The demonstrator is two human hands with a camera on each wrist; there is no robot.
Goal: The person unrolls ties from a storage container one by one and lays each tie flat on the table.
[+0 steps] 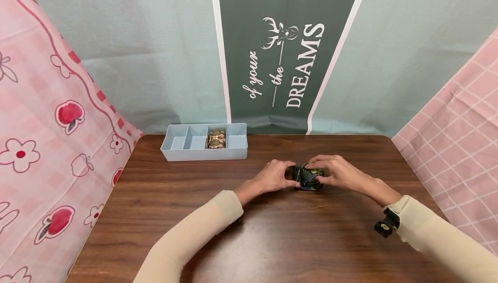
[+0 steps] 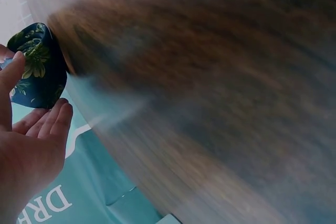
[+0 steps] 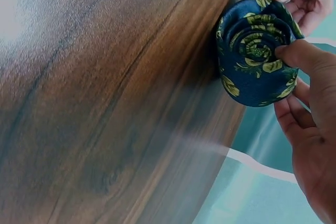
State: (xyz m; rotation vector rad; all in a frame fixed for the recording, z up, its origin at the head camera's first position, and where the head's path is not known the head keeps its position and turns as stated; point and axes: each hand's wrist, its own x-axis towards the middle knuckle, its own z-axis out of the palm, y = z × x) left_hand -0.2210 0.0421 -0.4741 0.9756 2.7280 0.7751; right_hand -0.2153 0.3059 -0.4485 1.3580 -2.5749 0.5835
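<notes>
A rolled-up necktie (image 1: 308, 178), dark navy with yellow-green flowers, sits on the brown table between both hands. My left hand (image 1: 273, 175) holds its left side, thumb on the near side and fingers on the far side. From the right, my right hand (image 1: 339, 173) grips the same roll. In the right wrist view, the spiral end of the necktie (image 3: 251, 80) faces the camera, with the right thumb pressed at the coil's edge. The left wrist view has the necktie (image 2: 39, 74) between thumb and fingers of the left hand (image 2: 37, 150).
A pale blue organizer box (image 1: 206, 155) with several compartments stands at the back left of the table (image 1: 272, 239). One compartment holds a gold-brown patterned roll (image 1: 216, 139). Behind the table hangs a grey-green curtain (image 1: 155, 58); pink cloths (image 1: 43, 123) flank the sides.
</notes>
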